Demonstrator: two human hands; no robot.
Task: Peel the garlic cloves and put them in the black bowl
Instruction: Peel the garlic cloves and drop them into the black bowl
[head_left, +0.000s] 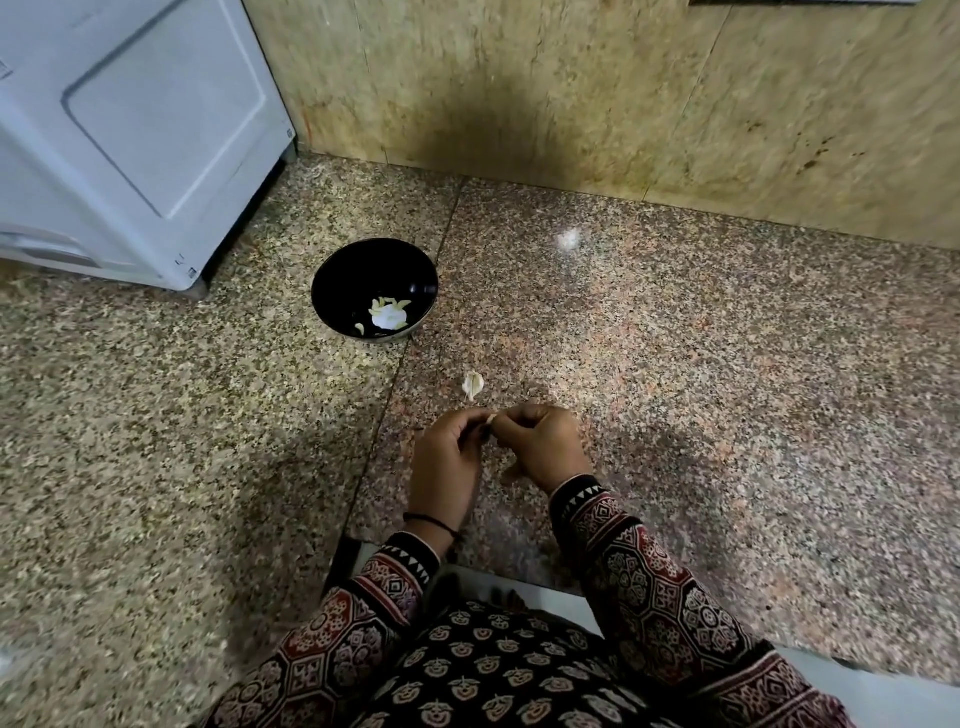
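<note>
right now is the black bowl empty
No, several pale garlic pieces lie at the bottom of the black bowl.

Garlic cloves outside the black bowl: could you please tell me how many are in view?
2. The loose clove lies on the granite counter just beyond the hands; the held clove is pinched between the left hand and the right hand. More may be hidden in the palms.

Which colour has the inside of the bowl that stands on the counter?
Black inside; the bowl shows best in the head view.
</note>
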